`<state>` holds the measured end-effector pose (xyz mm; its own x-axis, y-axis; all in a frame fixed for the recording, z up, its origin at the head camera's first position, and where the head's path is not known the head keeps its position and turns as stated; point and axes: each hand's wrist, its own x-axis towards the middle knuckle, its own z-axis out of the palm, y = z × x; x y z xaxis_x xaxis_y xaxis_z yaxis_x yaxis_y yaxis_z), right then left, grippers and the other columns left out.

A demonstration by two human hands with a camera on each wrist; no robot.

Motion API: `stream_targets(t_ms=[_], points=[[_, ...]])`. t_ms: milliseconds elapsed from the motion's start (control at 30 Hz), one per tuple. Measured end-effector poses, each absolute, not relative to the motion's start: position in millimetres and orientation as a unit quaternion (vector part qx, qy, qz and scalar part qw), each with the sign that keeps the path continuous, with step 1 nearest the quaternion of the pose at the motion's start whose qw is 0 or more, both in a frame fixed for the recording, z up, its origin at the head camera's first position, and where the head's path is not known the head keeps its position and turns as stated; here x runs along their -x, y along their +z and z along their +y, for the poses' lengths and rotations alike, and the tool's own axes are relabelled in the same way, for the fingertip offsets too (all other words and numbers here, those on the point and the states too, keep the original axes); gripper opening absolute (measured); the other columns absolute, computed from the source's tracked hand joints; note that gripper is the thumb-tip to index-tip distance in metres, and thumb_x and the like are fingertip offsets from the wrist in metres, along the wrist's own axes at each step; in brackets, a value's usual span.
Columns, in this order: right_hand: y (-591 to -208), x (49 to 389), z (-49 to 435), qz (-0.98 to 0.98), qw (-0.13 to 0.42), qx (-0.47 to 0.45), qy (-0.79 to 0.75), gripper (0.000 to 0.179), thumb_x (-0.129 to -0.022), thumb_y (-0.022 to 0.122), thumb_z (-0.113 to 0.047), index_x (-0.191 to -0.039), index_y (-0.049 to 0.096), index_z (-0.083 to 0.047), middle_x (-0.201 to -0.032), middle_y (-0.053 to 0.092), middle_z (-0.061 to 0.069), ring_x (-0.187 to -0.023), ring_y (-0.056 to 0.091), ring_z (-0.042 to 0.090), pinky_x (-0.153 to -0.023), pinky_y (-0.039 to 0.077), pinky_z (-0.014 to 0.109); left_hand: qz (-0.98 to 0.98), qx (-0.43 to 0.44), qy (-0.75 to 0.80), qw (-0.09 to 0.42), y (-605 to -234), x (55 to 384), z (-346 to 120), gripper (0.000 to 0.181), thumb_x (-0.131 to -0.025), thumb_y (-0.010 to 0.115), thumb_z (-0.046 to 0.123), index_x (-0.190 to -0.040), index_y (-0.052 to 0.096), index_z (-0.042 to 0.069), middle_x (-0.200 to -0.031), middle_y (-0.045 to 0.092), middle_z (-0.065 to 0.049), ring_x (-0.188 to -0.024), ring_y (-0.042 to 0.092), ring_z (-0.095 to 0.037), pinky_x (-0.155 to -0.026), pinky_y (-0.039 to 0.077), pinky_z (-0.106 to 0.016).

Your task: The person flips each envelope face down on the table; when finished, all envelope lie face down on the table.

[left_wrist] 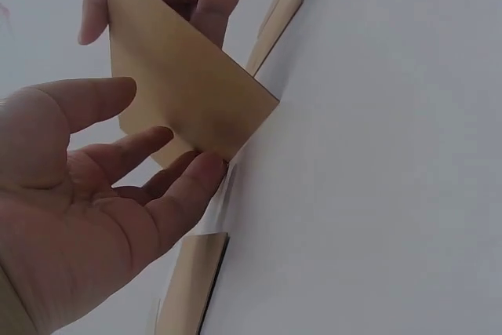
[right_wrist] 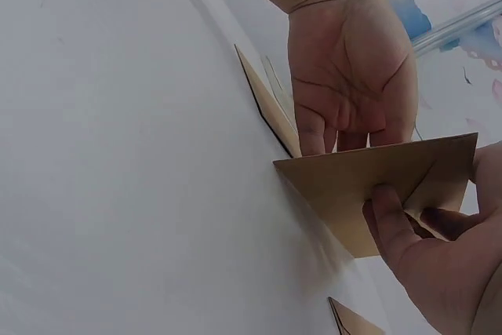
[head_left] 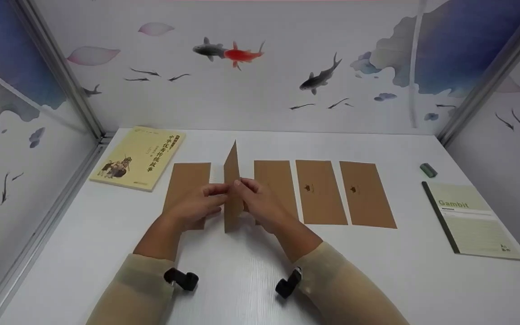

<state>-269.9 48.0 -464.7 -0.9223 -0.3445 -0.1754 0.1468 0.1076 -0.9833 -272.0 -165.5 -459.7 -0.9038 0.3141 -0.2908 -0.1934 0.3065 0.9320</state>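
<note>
A thin brown kraft-cover notebook [head_left: 231,164] stands upright on edge at the middle of the table, between both hands. My right hand [head_left: 263,204] pinches it, the thumb round its far edge and the fingers on its right face. On the other side, my left hand [head_left: 197,205] has its fingers extended against the left face; in the left wrist view its thumb is apart from the notebook [left_wrist: 169,64]. One more brown notebook [head_left: 190,174] lies flat at left, partly hidden by the left hand. To the right lie a partly covered notebook [head_left: 272,171], a second [head_left: 321,194] and a third [head_left: 368,194].
A yellow book [head_left: 138,158] lies at the back left. At the right are a pale green Gambit notebook [head_left: 472,221] with a dark spine and a small dark green object [head_left: 428,170]. Printed panels [head_left: 260,99] wall the table's back and sides.
</note>
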Motion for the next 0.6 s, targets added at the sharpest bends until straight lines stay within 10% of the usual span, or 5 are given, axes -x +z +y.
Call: stream_targets(t_ms=[600], points=[[-469.7, 275.2, 51.0, 0.674, 0.167, 0.058, -0.717, 0.051, -0.111, 0.059, -0.036, -0.156, 0.056, -0.014, -0.154, 0.061, 0.009, -0.138, 0.066, 0.029, -0.115, 0.054, 0.045, 0.856, -0.039, 0.479, 0.192, -465.2, 275.6, -172.4, 0.063, -0.099, 0.077, 0.035, -0.156, 0.056, 0.019, -0.163, 0.054, -0.010, -0.151, 0.052, -0.033, -0.124, 0.045, -0.053]])
